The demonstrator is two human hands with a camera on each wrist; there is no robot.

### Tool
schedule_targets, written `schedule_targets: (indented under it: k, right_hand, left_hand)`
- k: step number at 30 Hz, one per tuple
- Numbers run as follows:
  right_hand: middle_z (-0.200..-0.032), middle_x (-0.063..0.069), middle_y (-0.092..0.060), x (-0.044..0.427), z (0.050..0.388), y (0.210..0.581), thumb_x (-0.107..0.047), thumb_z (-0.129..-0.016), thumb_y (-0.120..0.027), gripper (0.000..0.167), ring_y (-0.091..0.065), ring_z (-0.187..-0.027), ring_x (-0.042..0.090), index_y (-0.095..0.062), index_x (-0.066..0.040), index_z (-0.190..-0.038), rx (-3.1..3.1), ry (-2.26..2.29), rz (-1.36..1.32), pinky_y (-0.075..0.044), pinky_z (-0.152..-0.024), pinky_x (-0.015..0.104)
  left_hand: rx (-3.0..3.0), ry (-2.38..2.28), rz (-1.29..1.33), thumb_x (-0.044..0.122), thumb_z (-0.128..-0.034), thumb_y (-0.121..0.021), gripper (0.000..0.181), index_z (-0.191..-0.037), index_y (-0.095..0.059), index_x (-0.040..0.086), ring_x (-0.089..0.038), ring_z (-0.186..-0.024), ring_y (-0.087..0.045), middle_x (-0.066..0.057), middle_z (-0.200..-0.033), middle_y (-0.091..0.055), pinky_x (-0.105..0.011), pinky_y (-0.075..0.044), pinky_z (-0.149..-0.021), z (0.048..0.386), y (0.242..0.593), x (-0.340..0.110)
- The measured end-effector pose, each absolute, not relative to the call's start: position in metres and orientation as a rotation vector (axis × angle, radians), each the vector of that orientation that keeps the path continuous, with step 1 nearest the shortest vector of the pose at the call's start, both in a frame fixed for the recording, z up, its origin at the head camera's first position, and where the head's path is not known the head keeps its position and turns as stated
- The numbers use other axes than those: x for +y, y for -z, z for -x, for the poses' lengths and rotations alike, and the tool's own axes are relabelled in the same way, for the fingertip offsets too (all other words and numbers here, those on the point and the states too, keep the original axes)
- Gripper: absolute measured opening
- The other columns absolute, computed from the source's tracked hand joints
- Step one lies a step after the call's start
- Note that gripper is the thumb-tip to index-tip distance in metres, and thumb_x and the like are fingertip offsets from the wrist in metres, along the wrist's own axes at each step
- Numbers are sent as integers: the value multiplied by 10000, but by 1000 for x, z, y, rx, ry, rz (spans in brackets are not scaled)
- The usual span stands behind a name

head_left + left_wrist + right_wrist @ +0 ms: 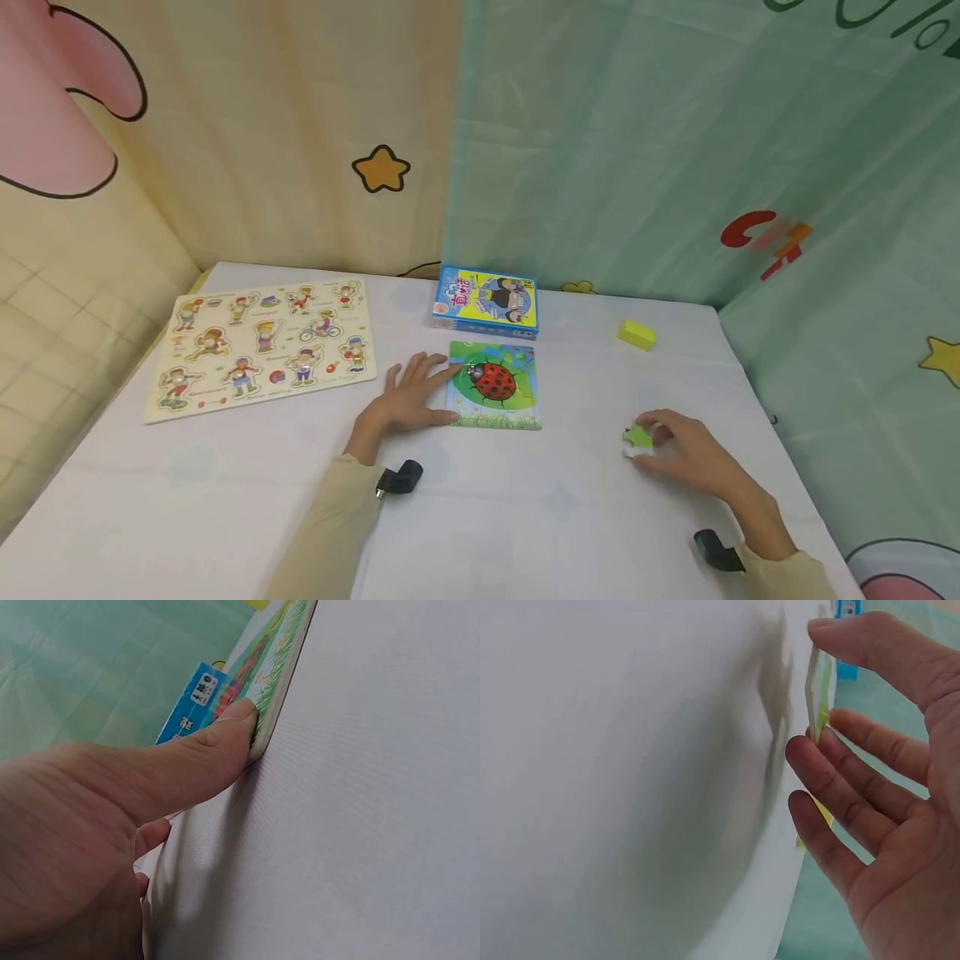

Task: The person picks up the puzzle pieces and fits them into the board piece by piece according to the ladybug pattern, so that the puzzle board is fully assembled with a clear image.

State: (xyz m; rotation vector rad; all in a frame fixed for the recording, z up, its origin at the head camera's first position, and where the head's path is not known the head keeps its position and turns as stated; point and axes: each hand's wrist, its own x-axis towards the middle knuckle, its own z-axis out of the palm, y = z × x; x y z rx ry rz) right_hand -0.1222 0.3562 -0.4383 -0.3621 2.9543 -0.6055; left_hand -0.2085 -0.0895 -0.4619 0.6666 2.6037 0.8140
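Observation:
A square ladybug puzzle lies flat near the middle of the table. My left hand rests at its left side with fingers spread; the index fingertip and thumb touch the puzzle's left part. In the left wrist view, the thumb presses on the grassy border by the edge. To the right, my right hand pinches a green and white puzzle piece between thumb and fingers. The right wrist view shows this thin piece edge-on, held just off the table, with the other fingers apart from it.
A blue and yellow card box lies just behind the puzzle. At the left is a wooden board with sports figures. A small yellow block sits at the back right. Curtains hang behind the white table.

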Motion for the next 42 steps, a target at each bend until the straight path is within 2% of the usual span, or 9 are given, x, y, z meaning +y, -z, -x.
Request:
schedule_targets:
  k: [4, 8, 14, 22, 32, 42]
  right_hand:
    - [-1138, -41, -659, 341, 129, 439, -278, -816, -834, 478, -643, -1000, 179, -655, -168, -1245, 2976, 668, 486, -561, -855, 396]
    - [-1131, -32, -638, 323, 138, 439, -230, -818, -831, 382, -653, -1019, 208, -700, -191, -1174, 2970, 734, 604, -557, -889, 469]
    - [-1204, -2, -614, 293, 153, 438, -235, -825, -818, 348, -649, -1035, 198, -723, -179, -1155, 2933, 749, 586, -561, -916, 464]
    - [-1240, 30, -645, 257, 165, 440, -176, -840, -805, 393, -649, -1071, 219, -693, -123, -1213, 2908, 845, 705, -555, -942, 457]
    - [-1254, 93, -690, 210, 175, 442, -241, -874, -781, 358, -608, -1229, 311, -720, -86, -1190, 2873, 823, 748, -468, -1061, 529]
    - [-1279, 124, -689, 194, 177, 449, -211, -883, -764, 327, -634, -1143, 316, -739, -59, -1172, 2901, 691, 708, -511, -984, 496]
  left_hand:
    - [2591, -818, -657, 399, -903, -718, 794, -1571, -339, 196, -432, -1533, -43, -127, -1642, -206, -701, -4, -1178, 209, 460, -89]
    - [2584, -828, -643, 389, -903, -719, 792, -1571, -339, 197, -423, -1539, -19, -120, -1650, -193, -686, 22, -1187, 210, 459, -88]
    - [2580, -829, -652, 380, -902, -720, 802, -1573, -329, 179, -426, -1537, -6, -130, -1650, -181, -681, 34, -1186, 212, 463, -88]
    - [2586, -826, -632, 393, -901, -720, 794, -1571, -339, 204, -418, -1540, -17, -112, -1651, -190, -678, 25, -1189, 209, 465, -89]
    - [2603, -810, -638, 404, -906, -712, 789, -1572, -336, 213, -412, -1542, -19, -104, -1653, -191, -678, 19, -1188, 207, 465, -89]
    - [2604, -813, -636, 420, -904, -710, 791, -1573, -336, 227, -405, -1545, -15, -92, -1656, -186, -670, 22, -1192, 209, 464, -88]
